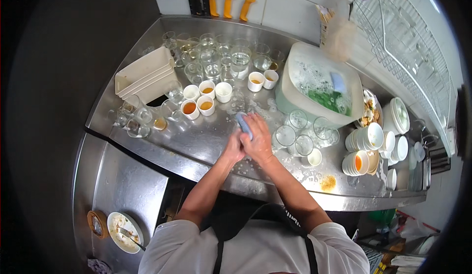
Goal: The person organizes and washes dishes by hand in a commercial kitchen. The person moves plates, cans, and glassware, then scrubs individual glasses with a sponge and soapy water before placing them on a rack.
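Note:
Over the wet steel counter my two hands meet. My right hand (257,138) is closed around a light-blue sponge (243,123), which sticks out past the fingers. My left hand (233,145) presses against it from below. Its fingers are blurred and partly covered, so what it holds cannot be told. Just right of my hands stand several soapy glass tumblers (285,135) and a white cup (314,157). On the left, small white cups (205,105) sit in a cluster, some with orange-brown liquid in them.
A large plastic tub (285,98) holds suds, a green item and a blue cloth or sponge. Many glasses (211,65) crowd the back beside stacked beige trays (147,74). Stacked bowls (356,163) stand right, under a wire rack (402,41). A dirty bowl (123,242) with a fork lies lower left.

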`<state>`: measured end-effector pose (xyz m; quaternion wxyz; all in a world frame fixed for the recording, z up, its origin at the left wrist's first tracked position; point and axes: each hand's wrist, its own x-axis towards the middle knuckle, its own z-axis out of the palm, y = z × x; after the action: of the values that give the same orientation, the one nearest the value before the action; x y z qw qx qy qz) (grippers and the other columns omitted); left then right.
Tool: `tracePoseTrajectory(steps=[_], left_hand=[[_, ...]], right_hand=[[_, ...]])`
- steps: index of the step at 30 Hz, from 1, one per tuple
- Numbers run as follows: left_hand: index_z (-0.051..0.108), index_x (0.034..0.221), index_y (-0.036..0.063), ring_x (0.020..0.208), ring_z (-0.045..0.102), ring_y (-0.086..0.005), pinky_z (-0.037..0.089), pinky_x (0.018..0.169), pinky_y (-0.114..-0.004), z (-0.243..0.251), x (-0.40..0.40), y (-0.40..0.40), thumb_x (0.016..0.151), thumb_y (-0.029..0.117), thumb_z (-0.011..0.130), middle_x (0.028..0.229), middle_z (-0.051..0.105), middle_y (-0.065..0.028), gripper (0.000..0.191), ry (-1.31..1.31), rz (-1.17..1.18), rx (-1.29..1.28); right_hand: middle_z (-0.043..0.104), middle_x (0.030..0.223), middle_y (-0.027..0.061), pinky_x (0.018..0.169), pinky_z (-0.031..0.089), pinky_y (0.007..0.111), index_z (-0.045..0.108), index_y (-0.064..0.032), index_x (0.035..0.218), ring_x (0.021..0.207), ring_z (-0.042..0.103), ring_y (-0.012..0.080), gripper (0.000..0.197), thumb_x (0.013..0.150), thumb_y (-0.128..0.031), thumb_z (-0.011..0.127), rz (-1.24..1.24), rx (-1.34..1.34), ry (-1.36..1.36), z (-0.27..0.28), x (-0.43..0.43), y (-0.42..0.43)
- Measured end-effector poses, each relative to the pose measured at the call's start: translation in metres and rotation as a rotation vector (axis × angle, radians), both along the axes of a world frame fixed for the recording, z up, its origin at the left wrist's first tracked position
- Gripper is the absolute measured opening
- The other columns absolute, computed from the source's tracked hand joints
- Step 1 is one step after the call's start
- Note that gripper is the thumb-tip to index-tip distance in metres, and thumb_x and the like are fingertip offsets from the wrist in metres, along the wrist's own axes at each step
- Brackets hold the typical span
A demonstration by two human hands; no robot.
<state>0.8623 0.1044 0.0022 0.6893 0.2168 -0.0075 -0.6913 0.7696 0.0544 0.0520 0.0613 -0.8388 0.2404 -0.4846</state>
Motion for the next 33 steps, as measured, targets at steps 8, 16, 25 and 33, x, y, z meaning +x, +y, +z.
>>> tracePoseTrajectory(steps=[8, 16, 25, 33], left_hand=[[0.041, 0.139, 0.0038, 0.117, 0.058, -0.0388, 0.048, 0.097, -0.048, -0.037, 0.036, 0.022, 0.063, 0.023, 0.084, 0.127, 0.059, -0.0221, 0.089, -2.058, -0.063, -0.273], [0.049, 0.132, 0.0065, 0.115, 0.057, -0.0408, 0.046, 0.098, -0.046, -0.071, 0.032, -0.005, 0.068, 0.021, 0.081, 0.129, 0.057, -0.0199, 0.074, -2.081, -0.056, -0.133], [0.038, 0.148, 0.011, 0.132, 0.046, -0.0413, 0.034, 0.113, -0.045, -0.071, 0.006, -0.094, 0.081, 0.011, 0.068, 0.136, 0.054, -0.0229, 0.073, -2.266, -0.025, -0.188], [0.058, 0.131, 0.0084, 0.104, 0.062, -0.0422, 0.047, 0.093, -0.049, -0.025, 0.079, -0.188, 0.085, 0.009, 0.062, 0.107, 0.066, -0.0268, 0.046, -2.034, -0.025, 0.325]], right_hand=[[0.069, 0.093, 0.0236, 0.102, 0.038, 0.056, 0.065, 0.0015, 0.109, 0.099, 0.064, 0.0425, 0.055, 0.099, -0.047, 0.04, 0.199, 0.528, 0.707, -0.04, -0.007, 0.003], [0.068, 0.082, 0.0263, 0.092, 0.044, 0.052, 0.067, 0.005, 0.099, 0.082, 0.067, 0.0418, 0.056, 0.101, -0.044, 0.04, -0.12, 0.569, 0.545, -0.044, 0.028, 0.0], [0.064, 0.075, 0.0177, 0.067, 0.044, 0.04, 0.068, 0.0019, 0.087, 0.068, 0.058, 0.0273, 0.068, 0.107, -0.046, 0.025, -0.364, 0.708, -0.287, 0.044, -0.083, -0.019], [0.068, 0.109, 0.0262, 0.089, 0.047, 0.044, 0.069, 0.0022, 0.11, 0.103, 0.064, 0.04, 0.063, 0.095, -0.056, 0.049, -0.638, 0.591, 0.089, 0.118, -0.156, -0.179]])
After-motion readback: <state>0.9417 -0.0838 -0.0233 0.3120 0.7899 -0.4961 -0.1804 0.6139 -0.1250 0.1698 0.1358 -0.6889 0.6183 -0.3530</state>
